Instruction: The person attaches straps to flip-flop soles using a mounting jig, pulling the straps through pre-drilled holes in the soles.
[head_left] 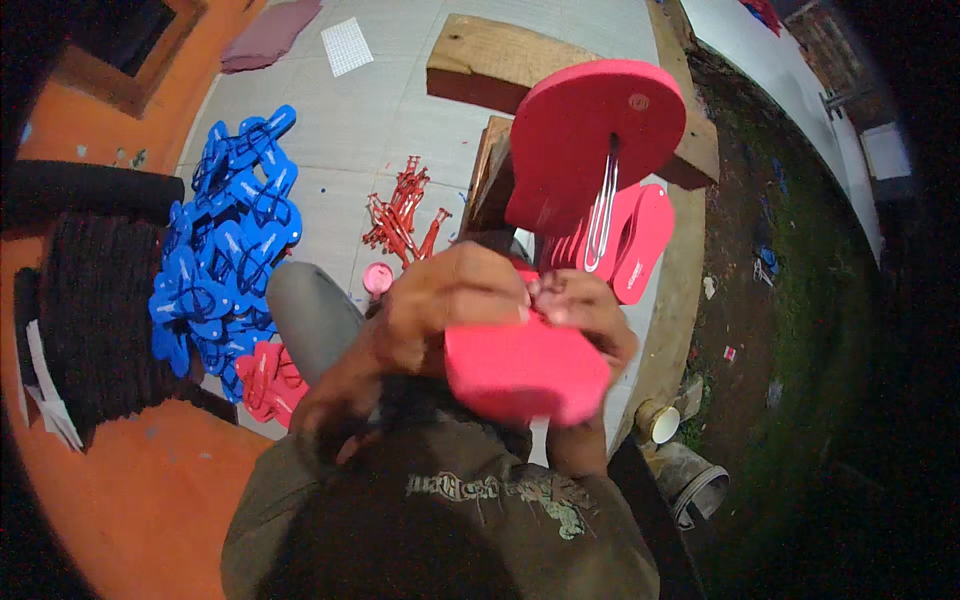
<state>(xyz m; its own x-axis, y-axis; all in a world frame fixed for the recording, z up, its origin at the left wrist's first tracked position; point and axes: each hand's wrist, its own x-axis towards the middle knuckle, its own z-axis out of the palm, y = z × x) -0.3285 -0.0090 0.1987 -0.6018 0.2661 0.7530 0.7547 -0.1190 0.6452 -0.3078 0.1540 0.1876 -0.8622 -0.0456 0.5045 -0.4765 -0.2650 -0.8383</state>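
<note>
Close in front of my chest, a pink-red flip-flop sole [525, 372] is gripped between both hands. My left hand [450, 295] is closed on its far edge, the fingers bent over. My right hand [590, 308] pinches the same edge from the other side. Both sets of fingertips meet near the edge, slightly blurred, and whatever lies between them is hidden. Just beyond, another red sole [580, 130] stands over a wooden block, with a looped metal rod [603, 205] against its hole. More pink-red soles [640, 245] lie stacked behind my right hand.
Red straps [405, 210] lie in a pile on the tiles beside a small pink round container [378, 278]. Blue flip-flops [235, 240] are heaped at left, with pink ones [268, 385] nearer. A wooden beam [500, 60] lies at the back; a bucket [695, 490] stands at right.
</note>
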